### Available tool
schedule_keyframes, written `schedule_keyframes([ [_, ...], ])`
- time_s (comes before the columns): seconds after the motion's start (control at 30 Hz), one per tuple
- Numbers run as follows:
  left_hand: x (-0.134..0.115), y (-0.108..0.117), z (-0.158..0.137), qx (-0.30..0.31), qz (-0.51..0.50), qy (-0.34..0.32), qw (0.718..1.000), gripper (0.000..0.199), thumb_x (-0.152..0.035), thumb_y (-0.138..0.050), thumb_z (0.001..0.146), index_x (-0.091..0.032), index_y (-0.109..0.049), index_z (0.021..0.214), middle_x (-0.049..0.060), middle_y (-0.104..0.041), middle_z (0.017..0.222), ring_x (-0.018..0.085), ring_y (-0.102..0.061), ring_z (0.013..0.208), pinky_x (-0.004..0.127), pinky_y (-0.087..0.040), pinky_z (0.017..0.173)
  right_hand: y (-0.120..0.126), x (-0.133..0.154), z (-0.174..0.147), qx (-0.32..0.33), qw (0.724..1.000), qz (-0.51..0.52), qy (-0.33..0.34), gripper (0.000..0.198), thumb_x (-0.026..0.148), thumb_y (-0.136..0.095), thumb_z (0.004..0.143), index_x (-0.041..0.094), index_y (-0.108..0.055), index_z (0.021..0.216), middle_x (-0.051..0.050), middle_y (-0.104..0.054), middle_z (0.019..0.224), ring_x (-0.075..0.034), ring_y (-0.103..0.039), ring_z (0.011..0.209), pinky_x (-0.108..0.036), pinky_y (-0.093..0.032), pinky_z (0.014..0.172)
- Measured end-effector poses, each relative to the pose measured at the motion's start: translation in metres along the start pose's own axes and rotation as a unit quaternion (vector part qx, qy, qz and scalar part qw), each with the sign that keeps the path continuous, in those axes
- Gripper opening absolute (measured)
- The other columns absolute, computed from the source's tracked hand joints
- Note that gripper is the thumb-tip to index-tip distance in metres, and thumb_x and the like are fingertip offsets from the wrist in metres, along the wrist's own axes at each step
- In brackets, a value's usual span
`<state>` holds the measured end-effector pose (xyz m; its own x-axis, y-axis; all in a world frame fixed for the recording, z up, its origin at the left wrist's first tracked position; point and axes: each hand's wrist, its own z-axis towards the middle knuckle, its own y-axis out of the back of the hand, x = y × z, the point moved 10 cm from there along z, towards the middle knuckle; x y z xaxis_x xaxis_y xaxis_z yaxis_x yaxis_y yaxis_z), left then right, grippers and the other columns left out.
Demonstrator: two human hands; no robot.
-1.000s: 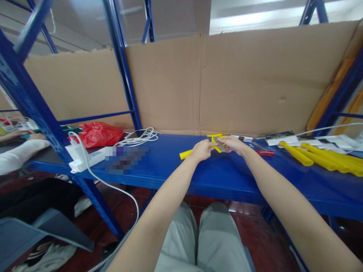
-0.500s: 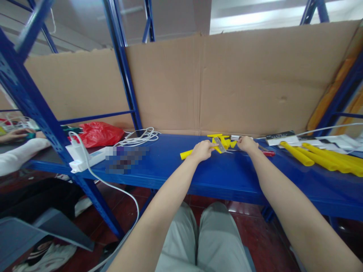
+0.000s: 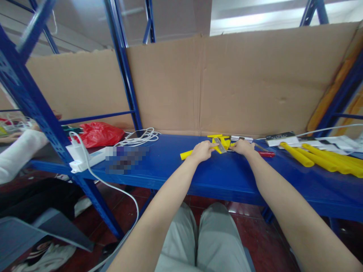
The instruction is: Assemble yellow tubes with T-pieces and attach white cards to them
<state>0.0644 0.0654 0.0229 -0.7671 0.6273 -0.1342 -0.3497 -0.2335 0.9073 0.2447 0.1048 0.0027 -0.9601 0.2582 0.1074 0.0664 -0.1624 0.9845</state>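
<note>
My left hand is closed round a scraper with a yellow handle and a flat metal blade, held just above the blue shelf. The handle's end sticks out to the left of the hand. Behind the blade lie several small yellow plastic parts. My right hand is close by on the right, fingers pinched at a small yellow piece; the fingertips partly hide it. A red-handled tool rests on the shelf to the right of that wrist.
Yellow tubular handles lie at the right by a black-and-white box. A white power strip, coiled white cable and red plastic bag are at the left. Cardboard stands behind. Another person's sleeve is far left.
My right hand has moved left from beside the white items to the small yellow piece. My left hand keeps the scraper in place. The other person's arm at far left has shifted.
</note>
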Motion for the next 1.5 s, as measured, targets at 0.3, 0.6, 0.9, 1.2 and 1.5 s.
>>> schedule_keyframes([
  [0.3,0.001,0.0,0.0,-0.001,0.004,0.002,1.0,0.039,-0.023,-0.051,0.093,-0.032,-0.059,0.131,0.005,-0.065,0.118,0.02,-0.063,0.107,0.03,-0.047,0.094,-0.002,-0.005,0.009,-0.005,1.0,0.011,-0.014,0.024,0.026,-0.06,0.077,0.015,-0.072,0.094,-0.016,-0.07,0.106,-0.031,-0.063,0.105,-0.048,-0.041,0.095],
  [0.6,0.001,0.0,0.0,-0.005,0.003,0.0,1.0,0.039,-0.023,-0.051,0.093,-0.031,-0.06,0.13,0.006,-0.065,0.119,0.021,-0.062,0.107,0.03,-0.047,0.094,0.003,0.005,0.004,-0.01,0.998,-0.04,0.037,0.029,0.016,-0.058,0.077,0.012,-0.071,0.102,-0.019,-0.068,0.108,-0.028,-0.064,0.104,-0.032,-0.049,0.081],
  [0.9,0.0,0.001,-0.001,-0.006,0.004,0.002,1.0,0.04,-0.022,-0.051,0.093,-0.033,-0.059,0.131,0.005,-0.064,0.12,0.021,-0.062,0.108,0.029,-0.047,0.094,0.005,-0.001,0.005,-0.03,0.999,-0.03,0.013,0.036,0.016,-0.059,0.08,0.01,-0.066,0.115,-0.02,-0.068,0.108,-0.026,-0.065,0.103,-0.03,-0.05,0.079],
  [1.2,0.001,0.002,-0.001,-0.005,0.003,0.009,1.0,0.04,-0.024,-0.05,0.094,-0.032,-0.059,0.132,0.005,-0.064,0.119,0.021,-0.062,0.109,0.029,-0.047,0.093,0.02,-0.026,0.002,-0.097,0.99,0.077,-0.062,0.033,0.024,-0.057,0.082,0.011,-0.069,0.111,-0.021,-0.068,0.111,-0.03,-0.064,0.105,-0.033,-0.05,0.08],
  [1.5,0.001,0.001,0.0,-0.013,-0.009,0.008,1.0,0.04,-0.023,-0.052,0.093,-0.027,-0.058,0.133,0.008,-0.065,0.123,0.022,-0.061,0.112,0.031,-0.046,0.096,0.062,-0.026,-0.012,-0.255,0.897,0.355,-0.068,0.014,0.027,-0.056,0.085,0.016,-0.064,0.085,-0.013,-0.07,0.092,-0.024,-0.064,0.092,-0.029,-0.048,0.081],
])
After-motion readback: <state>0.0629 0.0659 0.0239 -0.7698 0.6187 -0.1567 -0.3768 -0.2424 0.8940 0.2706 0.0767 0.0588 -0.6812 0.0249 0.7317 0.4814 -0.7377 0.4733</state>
